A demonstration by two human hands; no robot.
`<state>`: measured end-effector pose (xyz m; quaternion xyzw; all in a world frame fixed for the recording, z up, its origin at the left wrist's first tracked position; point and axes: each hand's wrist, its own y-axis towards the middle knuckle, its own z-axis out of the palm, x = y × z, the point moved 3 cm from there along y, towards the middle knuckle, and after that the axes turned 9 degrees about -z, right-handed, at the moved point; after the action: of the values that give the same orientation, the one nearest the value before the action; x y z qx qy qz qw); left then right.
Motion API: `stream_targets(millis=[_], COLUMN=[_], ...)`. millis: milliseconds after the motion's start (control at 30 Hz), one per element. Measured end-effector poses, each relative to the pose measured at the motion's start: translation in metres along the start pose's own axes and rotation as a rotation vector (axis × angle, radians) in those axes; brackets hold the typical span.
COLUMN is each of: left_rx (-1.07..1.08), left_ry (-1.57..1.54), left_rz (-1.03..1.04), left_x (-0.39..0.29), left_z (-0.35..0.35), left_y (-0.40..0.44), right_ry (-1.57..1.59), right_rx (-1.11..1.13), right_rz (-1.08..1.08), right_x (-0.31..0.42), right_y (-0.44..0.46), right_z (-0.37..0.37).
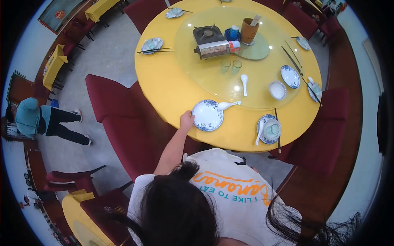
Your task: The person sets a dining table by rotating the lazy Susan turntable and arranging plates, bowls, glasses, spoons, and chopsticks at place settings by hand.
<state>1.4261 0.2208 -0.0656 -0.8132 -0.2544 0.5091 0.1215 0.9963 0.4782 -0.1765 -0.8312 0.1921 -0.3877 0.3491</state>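
My left hand point(187, 120) is closed on the left rim of a white plate point(208, 115) with a blue floral border, near the front edge of the round table. A white spoon point(226, 105) lies against the plate's right side. My right hand cannot be seen; the white shirt point(230, 184) and hair cover that area. Farther right, a place setting point(272, 129) holds a glass in a bowl on a patterned plate, with a spoon and chopsticks beside it. On the glass turntable are a white spoon point(244, 85), a bowl point(278, 90) and another patterned plate point(290, 76).
A portable gas stove point(213, 45), two glasses point(231, 66) and a brown holder point(249, 31) stand on the turntable. Dark red chairs point(127, 123) surround the yellow tablecloth point(164, 86). Another person in a teal shirt point(28, 117) stands at the far left.
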Motion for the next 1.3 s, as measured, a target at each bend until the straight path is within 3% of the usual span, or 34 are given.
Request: stream_targets(millis=[67, 200, 300, 333, 433, 533, 600, 667, 733, 800, 933, 1033, 1167, 1300], left_rx=[-0.037, -0.138, -0.203, -0.216, -0.282, -0.562, -0.462, -0.121, 0.120, 0.131, 0.058, 0.056, 0.050, 0.026], left_ry=[0.017, 0.124, 0.068, 0.081, 0.177, 0.475, 0.406, 0.289, 0.419, 0.544, 0.668, 0.778, 0.889, 0.817], left_rz=[-0.024, -0.093, -0.075, -0.143, -0.084, 0.250, 0.519, 0.723, 0.751, 0.836, 0.848, 0.812, 0.785, 0.833], left_x=[0.002, -0.001, 0.007, 0.000, -0.008, -0.065, -0.088, -0.096, -0.110, -0.114, -0.104, -0.108, -0.097, -0.091], left_z=[-0.021, -0.064, -0.088, -0.096, -0.105, -0.092, -0.064, -0.018, 0.027, 0.058, 0.090, 0.087, 0.098, 0.094], left_y=[0.018, 0.044, 0.067, 0.065, 0.071, 0.032, 0.027, 0.027, 0.012, 0.001, -0.008, -0.012, 0.002, -0.002], right_ry=[0.099, 0.611, 0.646, 0.517, 0.258, 0.175, 0.018, 0.180, 0.344, 0.509, 0.130, 0.094, 0.322, 0.876], right_rx=[-0.042, -0.181, -0.196, -0.168, -0.126, -0.153, -0.128, -0.185, -0.249, -0.319, -0.200, -0.163, -0.186, -0.301], right_rz=[0.041, 0.217, 0.281, 0.246, 0.183, 0.146, 0.045, 0.122, 0.196, 0.266, 0.208, 0.164, 0.219, 0.272], right_x=[0.005, 0.003, 0.015, 0.007, -0.002, 0.025, 0.024, 0.020, 0.017, 0.016, 0.020, -0.002, -0.012, -0.014], right_y=[0.004, 0.013, 0.004, 0.008, 0.005, -0.025, -0.031, -0.036, -0.039, -0.040, -0.054, -0.059, -0.076, -0.102], right_z=[0.006, 0.016, 0.015, 0.019, 0.032, 0.031, 0.038, 0.047, 0.055, 0.058, 0.057, 0.075, 0.091, 0.085])
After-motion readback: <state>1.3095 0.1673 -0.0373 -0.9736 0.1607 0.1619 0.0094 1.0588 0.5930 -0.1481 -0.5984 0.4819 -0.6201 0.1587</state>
